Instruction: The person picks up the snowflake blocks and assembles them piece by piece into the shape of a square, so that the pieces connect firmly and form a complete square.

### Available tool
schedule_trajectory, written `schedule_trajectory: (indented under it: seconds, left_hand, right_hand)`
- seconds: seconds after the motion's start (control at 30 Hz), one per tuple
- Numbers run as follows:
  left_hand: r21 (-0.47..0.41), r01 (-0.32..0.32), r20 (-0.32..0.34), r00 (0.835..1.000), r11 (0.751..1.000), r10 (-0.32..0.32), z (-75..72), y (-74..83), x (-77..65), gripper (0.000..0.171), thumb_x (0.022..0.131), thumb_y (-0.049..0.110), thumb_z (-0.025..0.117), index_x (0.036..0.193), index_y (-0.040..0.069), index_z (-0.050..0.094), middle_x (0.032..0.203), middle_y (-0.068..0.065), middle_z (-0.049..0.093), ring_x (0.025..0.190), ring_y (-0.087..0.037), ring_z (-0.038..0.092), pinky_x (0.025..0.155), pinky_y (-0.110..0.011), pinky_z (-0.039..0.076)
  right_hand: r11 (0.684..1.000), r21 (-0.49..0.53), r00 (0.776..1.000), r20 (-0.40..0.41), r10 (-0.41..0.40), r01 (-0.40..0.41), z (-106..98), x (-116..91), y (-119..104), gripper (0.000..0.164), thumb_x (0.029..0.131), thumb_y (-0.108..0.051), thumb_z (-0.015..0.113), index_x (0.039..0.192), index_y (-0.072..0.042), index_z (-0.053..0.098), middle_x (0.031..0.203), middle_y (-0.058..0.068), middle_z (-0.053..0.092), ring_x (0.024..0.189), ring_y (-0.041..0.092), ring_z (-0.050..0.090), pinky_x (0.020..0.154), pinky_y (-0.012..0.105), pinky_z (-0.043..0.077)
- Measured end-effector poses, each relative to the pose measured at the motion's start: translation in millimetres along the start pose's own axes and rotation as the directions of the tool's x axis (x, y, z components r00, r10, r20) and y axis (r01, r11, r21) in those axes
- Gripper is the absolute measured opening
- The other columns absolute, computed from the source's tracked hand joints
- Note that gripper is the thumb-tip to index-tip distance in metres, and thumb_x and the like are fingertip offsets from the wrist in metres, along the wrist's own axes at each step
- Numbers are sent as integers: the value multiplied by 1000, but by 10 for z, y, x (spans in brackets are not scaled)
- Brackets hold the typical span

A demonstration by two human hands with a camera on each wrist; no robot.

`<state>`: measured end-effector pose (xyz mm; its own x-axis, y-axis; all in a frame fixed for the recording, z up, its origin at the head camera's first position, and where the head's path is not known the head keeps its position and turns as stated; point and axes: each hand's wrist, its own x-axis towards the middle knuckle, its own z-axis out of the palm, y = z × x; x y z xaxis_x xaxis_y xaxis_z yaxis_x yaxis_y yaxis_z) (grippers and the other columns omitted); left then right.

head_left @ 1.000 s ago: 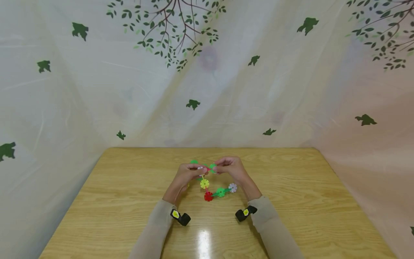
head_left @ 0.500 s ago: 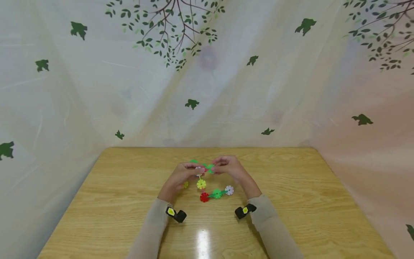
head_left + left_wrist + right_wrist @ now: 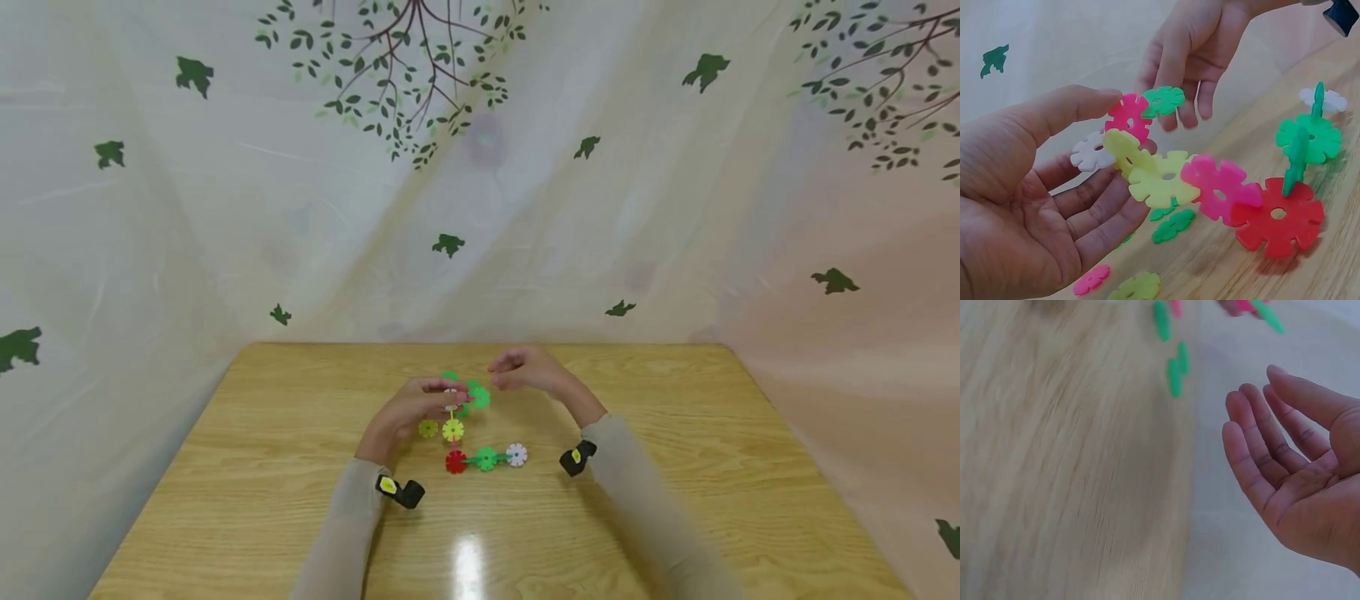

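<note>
My left hand holds up a chain of slotted plastic flower discs, pinching it by a pink disc between thumb and fingers. A green disc is joined to that pink one. From the hand the chain runs through a white disc, yellow discs and another pink one to a red disc. It turns there through green discs to a white end disc. My right hand is apart from the chain, fingers loosely bent, holding nothing.
Loose discs lie on the wooden table under and behind the left hand: a yellow one, a pink one and several green ones. A pale curtain with leaf prints hangs behind the table's far edge.
My right hand has let go of the green disc and moved away, slightly up in the head view. My left hand has shifted a little left with the chain.
</note>
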<state>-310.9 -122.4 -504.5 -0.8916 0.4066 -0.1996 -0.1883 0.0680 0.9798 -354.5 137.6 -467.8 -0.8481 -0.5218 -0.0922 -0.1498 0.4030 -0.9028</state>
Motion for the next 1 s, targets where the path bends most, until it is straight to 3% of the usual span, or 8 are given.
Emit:
schedule_trajectory:
  seconds: [0.2,0.37,0.43,0.6,0.83,1.0]
  left_hand:
    - [15,-36,33,999,999,35,-11,-6,7,37,98,20,69,129,0,66,104,6,75,97,-13,69,85,-29,58]
    - [44,-43,42,998,998,41,-1,-29,16,35,100,21,66,129,1,66,104,8,73,95,-11,66,82,-27,56]
    - [53,-38,41,999,998,36,5,-26,7,34,99,20,68,129,2,67,104,6,72,96,-13,66,81,-27,56]
    - [69,-26,44,999,997,23,39,-3,0,36,95,17,71,129,5,67,107,0,66,88,-13,59,76,-26,52]
    - [94,-47,35,998,994,44,73,-33,10,38,96,17,69,131,2,66,98,4,60,76,-11,47,68,-24,43]
    - [107,-66,22,998,992,64,93,-51,17,41,96,18,68,132,0,65,96,6,67,82,-8,55,72,-24,47]
  right_hand:
    - [983,-164,995,77,-70,82,73,267,42,27,94,-2,69,118,9,68,102,26,75,88,40,73,78,50,61]
    - [962,-252,990,119,-76,104,147,417,139,30,91,2,67,120,2,71,104,19,76,89,25,72,72,34,60]
    - [950,-262,980,146,-134,169,164,484,214,30,90,2,66,119,-2,73,103,14,76,89,19,70,72,28,58]
    - [923,-290,962,174,-209,253,199,528,245,29,86,5,65,114,1,75,107,14,75,89,19,68,80,29,58]
    - [903,-354,969,138,-207,244,239,498,224,29,77,20,58,98,8,73,92,19,72,83,21,63,74,21,51]
    - [934,-302,981,98,-166,188,201,422,268,25,78,19,58,98,9,68,95,19,71,85,17,62,77,21,52]
